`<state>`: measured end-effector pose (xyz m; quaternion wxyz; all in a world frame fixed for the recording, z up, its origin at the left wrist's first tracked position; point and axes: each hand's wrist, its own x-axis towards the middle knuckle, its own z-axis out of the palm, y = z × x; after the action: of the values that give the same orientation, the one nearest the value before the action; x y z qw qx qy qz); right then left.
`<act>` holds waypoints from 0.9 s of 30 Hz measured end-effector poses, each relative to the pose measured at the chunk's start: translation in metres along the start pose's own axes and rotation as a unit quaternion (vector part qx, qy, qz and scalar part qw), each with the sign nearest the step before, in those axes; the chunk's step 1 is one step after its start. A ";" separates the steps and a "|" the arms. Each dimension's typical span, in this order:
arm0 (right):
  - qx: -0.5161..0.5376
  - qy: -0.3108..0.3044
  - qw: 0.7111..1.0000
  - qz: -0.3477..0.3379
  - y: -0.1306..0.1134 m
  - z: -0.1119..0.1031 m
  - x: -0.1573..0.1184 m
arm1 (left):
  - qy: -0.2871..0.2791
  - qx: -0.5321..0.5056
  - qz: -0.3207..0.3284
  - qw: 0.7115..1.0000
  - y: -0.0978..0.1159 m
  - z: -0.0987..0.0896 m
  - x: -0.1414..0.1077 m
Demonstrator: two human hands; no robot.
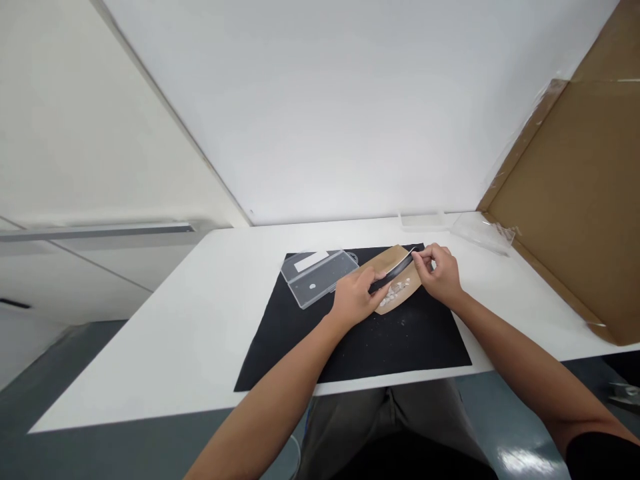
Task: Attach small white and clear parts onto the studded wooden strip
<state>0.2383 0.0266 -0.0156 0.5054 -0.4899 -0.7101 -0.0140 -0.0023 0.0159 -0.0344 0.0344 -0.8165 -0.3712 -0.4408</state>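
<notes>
Between my two hands runs a narrow black strip [397,269] with a pale upper edge; its exact kind does not show. My left hand [357,295] is closed round its near left end. At the far right end, my right hand [438,272] pinches the strip's tip. Under it lies a brown paper tray [405,298] holding small white scraps [394,292]. Left of the tray, a clear plastic case [320,277] lies open, with a white label and a small white piece in it. Everything rests on a black mat [360,353].
The mat lies on a white table [165,333] against a pale wall. At the back right are a clear plastic tray [424,221] and a crumpled clear plastic piece [483,233]. A large cardboard box [585,200] stands along the right side.
</notes>
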 end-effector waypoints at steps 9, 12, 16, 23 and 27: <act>0.005 0.016 1.000 0.006 -0.005 -0.009 0.001 | -0.010 -0.011 -0.009 1.000 0.009 -0.002 0.003; 0.014 0.022 1.000 0.010 -0.005 -0.010 0.001 | -0.012 -0.017 -0.010 1.000 0.009 -0.002 0.003; 0.025 0.029 0.999 0.019 -0.001 -0.011 0.002 | -0.013 -0.015 -0.010 1.000 0.008 -0.002 0.003; 0.028 0.040 0.998 0.026 0.007 -0.016 0.004 | -0.003 -0.020 -0.023 1.000 0.006 -0.004 0.005; 0.028 0.044 0.998 0.027 0.007 -0.018 0.005 | -0.006 -0.023 -0.030 0.999 0.008 -0.006 0.008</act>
<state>0.2559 0.0243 -0.0060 0.5499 -0.4933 -0.6740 -0.0018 0.0011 0.0118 -0.0226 -0.0001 -0.8083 -0.3854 -0.4451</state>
